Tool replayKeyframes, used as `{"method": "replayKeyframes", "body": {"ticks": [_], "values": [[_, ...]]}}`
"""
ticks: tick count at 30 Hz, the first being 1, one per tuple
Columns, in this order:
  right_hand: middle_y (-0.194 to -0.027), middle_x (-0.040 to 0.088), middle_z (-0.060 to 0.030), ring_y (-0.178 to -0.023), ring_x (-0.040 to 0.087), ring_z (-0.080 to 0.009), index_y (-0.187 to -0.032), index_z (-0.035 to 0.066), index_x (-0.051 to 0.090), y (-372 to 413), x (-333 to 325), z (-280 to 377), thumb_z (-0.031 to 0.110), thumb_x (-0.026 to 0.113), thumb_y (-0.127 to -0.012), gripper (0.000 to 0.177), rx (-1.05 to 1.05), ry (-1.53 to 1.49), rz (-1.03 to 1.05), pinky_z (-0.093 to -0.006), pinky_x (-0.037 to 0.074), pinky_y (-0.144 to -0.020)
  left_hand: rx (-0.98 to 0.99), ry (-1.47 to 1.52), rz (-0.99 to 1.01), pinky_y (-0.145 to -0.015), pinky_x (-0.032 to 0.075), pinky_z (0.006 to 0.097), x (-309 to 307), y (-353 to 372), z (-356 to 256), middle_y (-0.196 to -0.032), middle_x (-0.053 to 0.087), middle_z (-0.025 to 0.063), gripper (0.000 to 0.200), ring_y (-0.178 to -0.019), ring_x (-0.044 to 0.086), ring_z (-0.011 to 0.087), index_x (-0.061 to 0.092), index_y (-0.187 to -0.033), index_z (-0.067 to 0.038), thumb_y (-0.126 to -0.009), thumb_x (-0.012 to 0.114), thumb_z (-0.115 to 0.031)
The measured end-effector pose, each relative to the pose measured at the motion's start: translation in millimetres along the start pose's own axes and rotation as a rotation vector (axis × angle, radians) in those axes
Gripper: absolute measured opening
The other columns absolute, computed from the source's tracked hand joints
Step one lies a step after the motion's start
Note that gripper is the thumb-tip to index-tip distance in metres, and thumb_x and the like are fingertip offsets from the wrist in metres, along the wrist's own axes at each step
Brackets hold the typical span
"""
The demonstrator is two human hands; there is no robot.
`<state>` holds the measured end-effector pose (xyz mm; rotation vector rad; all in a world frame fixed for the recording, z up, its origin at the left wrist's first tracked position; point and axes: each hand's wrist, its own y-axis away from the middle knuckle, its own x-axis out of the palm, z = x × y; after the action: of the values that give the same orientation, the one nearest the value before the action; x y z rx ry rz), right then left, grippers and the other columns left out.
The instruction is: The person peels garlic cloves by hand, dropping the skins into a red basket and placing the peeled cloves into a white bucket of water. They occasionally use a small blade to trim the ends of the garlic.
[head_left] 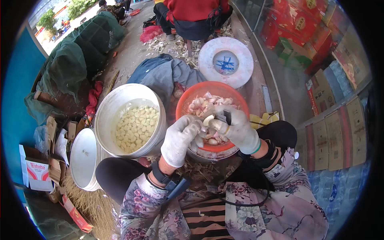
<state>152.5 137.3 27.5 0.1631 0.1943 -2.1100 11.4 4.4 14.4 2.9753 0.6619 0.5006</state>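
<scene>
Both my hands wear pale work gloves and meet over an orange-red basket (184, 100) holding pinkish unpeeled garlic (214, 100). My left hand (182, 138) is closed, its fingers pinching a pale garlic clove (208, 120) that shows between the two hands. My right hand (239, 130) is curled up against the same clove, thumb close to it. A small dark flat tool (227, 116) sticks up from the right fingers; most of it is hidden. Left of my hands stands a white bucket (105, 132) with peeled cloves (137, 126) in water.
A second white bucket (85, 160) stands at the lower left beside a straw broom (94, 204). Beyond the basket lie a round white lid-like disc (244, 60) and grey-blue cloth (168, 76). A person in red (192, 16) sits ahead. Stacked cartons (338, 136) line the right.
</scene>
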Motion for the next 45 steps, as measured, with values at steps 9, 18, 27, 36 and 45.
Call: {"method": "replayKeyframes", "body": {"ticks": [9, 18, 27, 36, 45], "values": [[-0.088, 0.065, -0.0037, -0.078, 0.058, -0.0100, -0.105, 0.001, 0.063, -2.2, 5.1, -10.8, 0.015, 0.063, -0.090, 0.021, -0.034, 0.039, -0.041, -0.0259, 0.048, -0.070, -0.017, -0.108, -0.060, -0.045, 0.042, 0.0196, 2.7, 0.0, 8.1, -0.074, 0.065, 0.0058, 0.012, -0.051, 0.056, 0.0081, 0.057, -0.096, 0.000, -0.095, 0.051, -0.011], [-0.088, 0.065, -0.0030, -0.079, 0.059, -0.0079, -0.104, 0.000, 0.063, 0.9, 0.7, -1.5, 0.016, 0.059, -0.092, 0.021, 0.146, -0.237, 0.110, -0.0252, 0.049, -0.069, -0.068, -0.106, -0.061, -0.043, 0.037, 0.0190, 5.5, 4.2, -1.8, -0.070, 0.061, 0.0031, 0.013, -0.048, 0.049, 0.0062, 0.056, -0.095, -0.001, -0.096, 0.051, -0.013], [-0.112, 0.062, -0.0088, -0.099, 0.060, -0.0128, -0.127, -0.001, 0.054, -9.5, 0.8, -0.1, 0.020, 0.065, -0.092, 0.043, -0.091, -0.146, 0.023, -0.0288, 0.048, -0.091, -0.035, -0.017, -0.178, -0.042, 0.037, 0.0204, 0.5, -2.0, 3.1, -0.068, 0.059, 0.0025, 0.011, -0.046, 0.048, 0.0076, 0.057, -0.093, -0.001, -0.094, 0.051, -0.009], [-0.106, 0.063, -0.0061, -0.094, 0.060, -0.0111, -0.123, -0.003, 0.057, -12.0, 6.7, -16.4, 0.014, 0.064, -0.091, 0.038, -0.052, -0.101, 0.059, -0.0254, 0.049, -0.085, 0.223, -0.417, -0.134, -0.051, 0.040, 0.0199, 1.4, 0.0, 13.6, -0.071, 0.061, 0.0009, 0.010, -0.056, 0.051, 0.0043, 0.062, -0.095, 0.000, -0.091, 0.055, -0.005], [-0.106, 0.063, -0.0080, -0.093, 0.064, -0.0169, -0.122, 0.000, 0.057, -5.2, -4.6, -17.0, 0.020, 0.055, -0.095, 0.033, 0.376, -0.812, 0.170, -0.0274, 0.054, -0.079, 0.032, -0.048, 0.061, -0.052, 0.040, 0.0237, -4.2, 8.4, -4.2, -0.071, 0.059, 0.0064, 0.020, -0.055, 0.050, 0.0097, 0.059, -0.100, 0.003, -0.085, 0.050, -0.006]]}}
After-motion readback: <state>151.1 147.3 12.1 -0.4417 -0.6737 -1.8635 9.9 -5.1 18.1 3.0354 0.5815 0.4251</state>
